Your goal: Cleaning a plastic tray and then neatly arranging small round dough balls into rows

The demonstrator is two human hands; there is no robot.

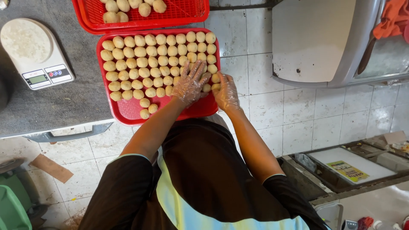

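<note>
Sleeves of your dark shirt fill the near edge, and your forearms reach out over the white tiled floor. Your left hand, in a clear plastic glove, lies flat with fingers spread on the dough balls. Your right hand, gloved too, curls around a ball at the near right corner of the red tray. The balls are pale tan, round and matte, packed in tidy rows that thin out at the near edge. Beyond, a second red tray holds a few more; a white scale sits left on the grey counter.
</note>
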